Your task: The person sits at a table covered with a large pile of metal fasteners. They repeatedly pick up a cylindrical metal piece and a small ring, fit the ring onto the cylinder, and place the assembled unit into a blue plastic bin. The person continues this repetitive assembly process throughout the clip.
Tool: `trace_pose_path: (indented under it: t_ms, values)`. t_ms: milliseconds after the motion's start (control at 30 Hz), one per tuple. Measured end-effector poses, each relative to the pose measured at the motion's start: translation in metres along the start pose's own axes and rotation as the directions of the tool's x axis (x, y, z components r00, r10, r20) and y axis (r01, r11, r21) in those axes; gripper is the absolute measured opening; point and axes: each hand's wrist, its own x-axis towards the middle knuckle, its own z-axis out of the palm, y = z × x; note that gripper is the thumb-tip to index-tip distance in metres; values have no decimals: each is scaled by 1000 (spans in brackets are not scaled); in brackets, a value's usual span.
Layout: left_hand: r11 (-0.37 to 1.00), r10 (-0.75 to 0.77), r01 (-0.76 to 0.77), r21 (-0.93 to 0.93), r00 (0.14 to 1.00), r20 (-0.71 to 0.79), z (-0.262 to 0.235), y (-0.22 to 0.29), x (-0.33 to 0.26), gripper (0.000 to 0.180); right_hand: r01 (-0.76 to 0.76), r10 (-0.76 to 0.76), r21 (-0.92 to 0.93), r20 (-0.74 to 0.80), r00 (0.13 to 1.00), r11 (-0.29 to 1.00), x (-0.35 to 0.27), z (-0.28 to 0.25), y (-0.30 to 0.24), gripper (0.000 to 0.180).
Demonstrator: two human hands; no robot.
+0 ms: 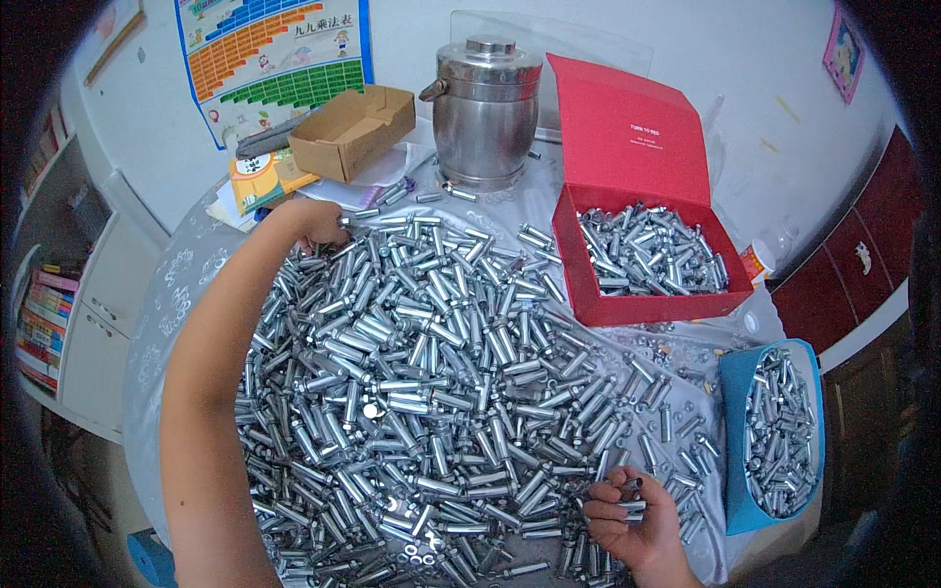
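A broad heap of silver expansion bolts, metal sleeves over threaded rods, covers the table in front of me. My left arm stretches along the heap's left side to its far edge. There my left hand is closed, fingers curled down among the bolts; what they grip is mostly hidden. At the heap's near right edge, my right hand is half turned up, its fingers curled around metal sleeves. One of these shows a dark hollow end by the fingertips. Loose washers lie near the front of the heap.
A red lidded box full of bolts stands open at the back right. Right of the heap is a blue container, also full. Behind stand a steel pot and a cardboard box. Small nuts lie scattered near the red box.
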Motion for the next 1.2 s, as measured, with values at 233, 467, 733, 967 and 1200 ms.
trace_pose_path:
  t_ms: [233, 467, 733, 967, 1200]
  values:
    - [994, 86, -80, 70, 992, -91, 15, -15, 7, 47, 1, -1, 40, 19, 1000, 999, -1, 1, 0, 17]
    - [978, 207, -200, 55, 960, -190, 16, -37, 16, 51, -35, 33, 75, 30, 999, 997, -2, 1, -3, 17]
    - [947, 208, -292, -134, 875, -437, 0, -33, 5, 51, -53, 53, 50, 0, 999, 997, 0, -1, -2, 18]
    - [975, 216, -221, 25, 910, -354, -14, -33, -6, 40, -25, 24, 39, 32, 999, 999, -1, 2, -1, 18]
    - [927, 251, -168, 337, 942, -222, -6, -48, -6, 34, -21, 20, 40, 20, 1000, 999, 0, 1, -1, 18]
